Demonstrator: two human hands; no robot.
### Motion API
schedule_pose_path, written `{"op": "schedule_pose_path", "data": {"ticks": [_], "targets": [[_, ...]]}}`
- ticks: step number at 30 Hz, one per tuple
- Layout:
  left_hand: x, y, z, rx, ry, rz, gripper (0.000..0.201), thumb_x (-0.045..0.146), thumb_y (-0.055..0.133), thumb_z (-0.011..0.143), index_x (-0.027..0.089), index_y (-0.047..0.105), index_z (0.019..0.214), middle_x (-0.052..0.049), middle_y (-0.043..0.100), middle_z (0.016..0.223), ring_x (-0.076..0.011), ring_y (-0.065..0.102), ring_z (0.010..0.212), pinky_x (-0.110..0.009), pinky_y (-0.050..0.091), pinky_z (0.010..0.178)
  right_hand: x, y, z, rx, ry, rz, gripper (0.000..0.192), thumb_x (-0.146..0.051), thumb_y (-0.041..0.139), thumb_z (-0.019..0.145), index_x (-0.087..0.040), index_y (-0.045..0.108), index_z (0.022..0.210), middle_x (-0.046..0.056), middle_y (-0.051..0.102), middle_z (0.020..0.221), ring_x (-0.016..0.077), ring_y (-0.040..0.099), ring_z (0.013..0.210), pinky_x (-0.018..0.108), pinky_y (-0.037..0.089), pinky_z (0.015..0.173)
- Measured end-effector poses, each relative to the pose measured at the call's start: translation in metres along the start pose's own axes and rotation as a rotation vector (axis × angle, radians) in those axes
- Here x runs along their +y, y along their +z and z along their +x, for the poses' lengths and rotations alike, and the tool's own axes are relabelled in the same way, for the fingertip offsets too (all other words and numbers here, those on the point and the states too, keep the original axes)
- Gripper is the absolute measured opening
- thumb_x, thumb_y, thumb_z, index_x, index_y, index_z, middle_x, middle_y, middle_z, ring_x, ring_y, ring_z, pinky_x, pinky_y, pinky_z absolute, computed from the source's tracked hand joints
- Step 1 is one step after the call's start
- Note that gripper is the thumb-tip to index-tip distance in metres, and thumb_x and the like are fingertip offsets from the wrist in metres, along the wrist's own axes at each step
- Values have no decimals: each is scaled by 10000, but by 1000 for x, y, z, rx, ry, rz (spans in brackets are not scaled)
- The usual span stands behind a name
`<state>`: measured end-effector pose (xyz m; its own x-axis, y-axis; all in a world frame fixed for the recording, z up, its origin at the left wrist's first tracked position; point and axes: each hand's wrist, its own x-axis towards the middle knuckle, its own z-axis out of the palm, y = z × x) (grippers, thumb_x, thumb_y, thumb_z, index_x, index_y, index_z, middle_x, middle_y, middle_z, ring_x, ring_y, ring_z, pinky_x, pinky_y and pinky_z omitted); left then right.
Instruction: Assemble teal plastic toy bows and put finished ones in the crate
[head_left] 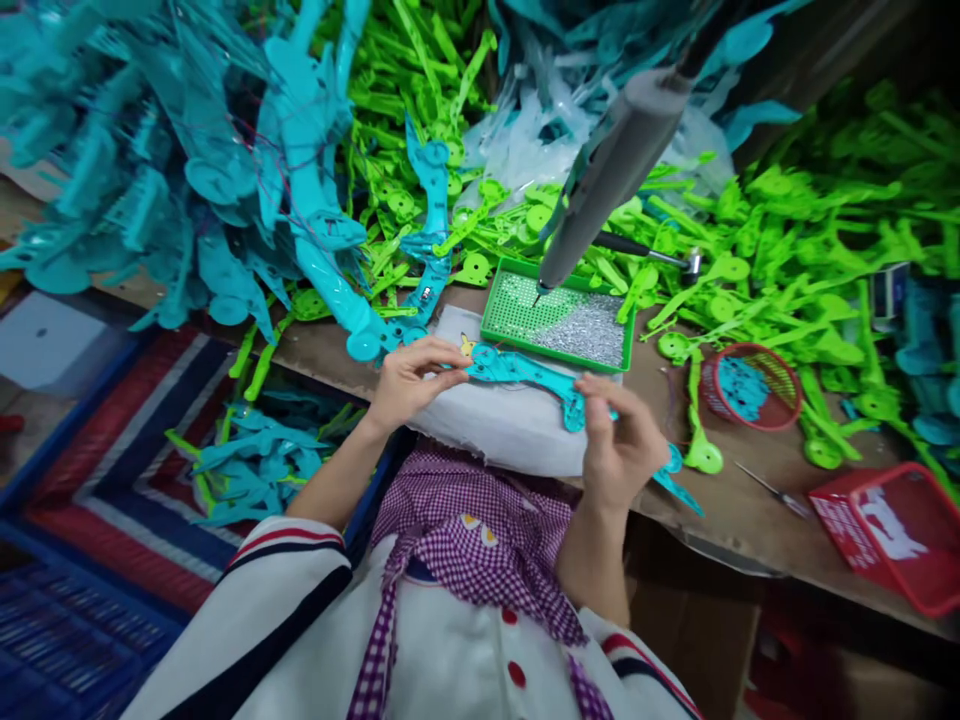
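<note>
White jacket with navy-and-red striped cuffs, red buttons, purple gingham apron, bare forearms

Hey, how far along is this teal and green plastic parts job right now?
Done, it seems: teal pieces heaped at the back left and in the floor crate. In hand: the left hand and right hand hold one teal part below the hanging driver, by the screw tray. Left: a big green pile.

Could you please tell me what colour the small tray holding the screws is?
Green tray, clearest in the head view.
</note>
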<state>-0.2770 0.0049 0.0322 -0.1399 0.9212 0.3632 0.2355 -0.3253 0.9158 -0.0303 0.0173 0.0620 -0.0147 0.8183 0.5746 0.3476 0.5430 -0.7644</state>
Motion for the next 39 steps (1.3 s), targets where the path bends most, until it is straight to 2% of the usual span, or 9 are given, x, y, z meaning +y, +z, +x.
{"op": "schedule_pose_path", "data": {"ticks": [3, 6, 9, 17, 21, 27, 31, 34, 39], "targets": [[7, 1, 2, -26, 140, 48, 83, 282, 832, 780, 238, 788, 835, -29, 764, 832, -161, 714, 803, -293, 592, 735, -32, 28, 39, -26, 67, 187, 196, -301, 513, 1007, -229, 674, 1093, 32, 722, 1084, 191, 685, 1057, 438, 552, 977], [16, 1, 6, 70, 254, 76, 61, 264, 823, 793, 245, 775, 825, -4, 748, 772, -145, 701, 732, -277, 577, 684, -52, 59, 58, -427, 54, 314, 384, -429, 417, 1036, -215, 553, 1324, 59, 645, 1299, 182, 614, 1214, 403, 503, 1050], [17, 0, 5, 274, 276, 84, 73, 242, 832, 782, 239, 761, 800, 5, 739, 763, -133, 693, 714, -262, 561, 667, -47, 79, 48, -708, 149, 272, 430, -477, 364, 1043, -220, 533, 1342, 38, 706, 1065, 154, 669, 977, 322, 529, 878], [-2, 21, -12, 340, -367, -504, 378, 495, 910, 620, 191, 700, 701, 16, 658, 646, -61, 540, 517, -175, 444, 493, -17, 56, 5, -757, 138, 20, 298, -386, 433, 1035, -196, 655, 980, 20, 690, 790, 129, 615, 681, 264, 409, 639], [-6, 19, -16, 363, -423, -489, 404, 486, 927, 578, 185, 686, 699, 6, 672, 672, -73, 558, 543, -185, 464, 521, -8, 36, 3, -727, 79, -81, 300, -361, 439, 1034, -191, 675, 962, 52, 730, 861, 152, 657, 754, 278, 439, 688], [-14, 2, -45, 110, -174, 34, 173, 341, 812, 769, 196, 719, 764, -25, 727, 751, -162, 685, 722, -282, 565, 686, 12, 22, -3, -803, 33, -285, 297, -361, 443, 1031, -212, 677, 928, 48, 725, 827, 174, 670, 759, 294, 460, 700], [-24, 10, -50, 20, 36, 408, 77, 296, 724, 870, 230, 729, 831, -38, 764, 886, -198, 714, 863, -374, 558, 853, 46, 39, -4, -752, -86, -479, 275, -331, 436, 1025, -204, 670, 955, 162, 641, 1317, 279, 606, 1220, 477, 463, 998], [-35, 24, -44, -62, -8, 607, 76, 265, 651, 923, 227, 712, 899, -75, 749, 1141, -249, 675, 1119, -455, 478, 1007, 67, 47, -8, -771, -86, -530, 274, -296, 414, 1026, -186, 657, 964, 178, 478, 1525, 308, 427, 1432, 567, 387, 1096], [-40, 32, -37, -228, -174, 639, 55, 243, 633, 928, 222, 680, 946, -52, 759, 1082, -251, 670, 1087, -454, 440, 990, 75, 35, -25, -801, -89, -611, 272, -300, 426, 1023, -170, 665, 1003, 184, 603, 1391, 302, 588, 1232, 500, 459, 986]]}}
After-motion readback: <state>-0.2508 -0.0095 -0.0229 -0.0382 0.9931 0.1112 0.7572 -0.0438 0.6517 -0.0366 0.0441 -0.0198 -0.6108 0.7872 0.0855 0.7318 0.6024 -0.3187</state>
